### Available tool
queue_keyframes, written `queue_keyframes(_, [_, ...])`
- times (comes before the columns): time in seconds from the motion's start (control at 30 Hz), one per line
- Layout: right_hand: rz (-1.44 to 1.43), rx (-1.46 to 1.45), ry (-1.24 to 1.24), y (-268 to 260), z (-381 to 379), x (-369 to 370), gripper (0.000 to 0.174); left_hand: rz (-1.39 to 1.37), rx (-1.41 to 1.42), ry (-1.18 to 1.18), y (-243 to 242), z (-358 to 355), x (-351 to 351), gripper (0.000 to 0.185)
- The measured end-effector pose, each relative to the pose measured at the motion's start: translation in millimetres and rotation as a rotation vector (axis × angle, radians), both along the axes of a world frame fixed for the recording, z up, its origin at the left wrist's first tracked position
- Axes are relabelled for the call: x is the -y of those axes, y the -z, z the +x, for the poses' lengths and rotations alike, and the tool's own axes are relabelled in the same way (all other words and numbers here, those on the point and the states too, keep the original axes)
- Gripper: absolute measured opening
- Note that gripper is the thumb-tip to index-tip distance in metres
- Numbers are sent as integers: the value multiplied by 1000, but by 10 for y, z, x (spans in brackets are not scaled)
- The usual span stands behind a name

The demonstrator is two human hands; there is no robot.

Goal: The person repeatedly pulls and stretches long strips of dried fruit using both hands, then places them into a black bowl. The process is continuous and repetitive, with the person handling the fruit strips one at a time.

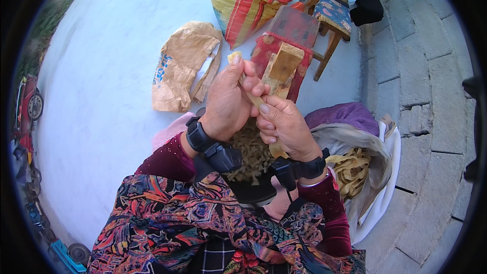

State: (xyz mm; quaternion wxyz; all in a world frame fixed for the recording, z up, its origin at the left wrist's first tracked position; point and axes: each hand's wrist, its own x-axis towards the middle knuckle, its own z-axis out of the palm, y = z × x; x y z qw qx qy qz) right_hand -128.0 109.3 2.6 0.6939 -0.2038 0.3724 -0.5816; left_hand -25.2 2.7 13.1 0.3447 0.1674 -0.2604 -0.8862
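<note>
My left hand (228, 101) pinches the upper end of a pale yellow, flat fibrous strip (254, 98) between thumb and fingers. Lower down, my right hand (285, 123) is closed around the same strip, close against the left fingers. The strip's tail hangs below the right hand. Under both hands, a dark round container (253, 194) holds a heap of short cut pieces (247, 150), partly hidden by my wrists. To the right, an open plastic sack (384, 156) contains long loose yellowish strips (352, 171).
Ahead stands a low bench with red cloth (262, 51) and a wooden block (286, 62) on a board. A brown paper bag (182, 61) and a yellow-red woven sack (243, 3) lie beyond. Another person (367, 3) sits near a wooden stool (335, 19). Stone paving (414, 167) borders the right.
</note>
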Motion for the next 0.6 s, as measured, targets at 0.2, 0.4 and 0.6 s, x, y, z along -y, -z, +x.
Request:
queue_keyframes(0.2, [-55, 79, 79, -105, 30, -52, 26, -575, 62, -365, -74, 181, 266, 31])
queue_keyframes(0.4, [-318, -720, 415, -73, 83, -94, 19, -1408, 268, -257, 156, 93, -136, 41])
queue_keyframes(0.6, [-244, -1031, 540, 55, 42, -92, 16, -839, 447, 122, 187, 46, -175, 29])
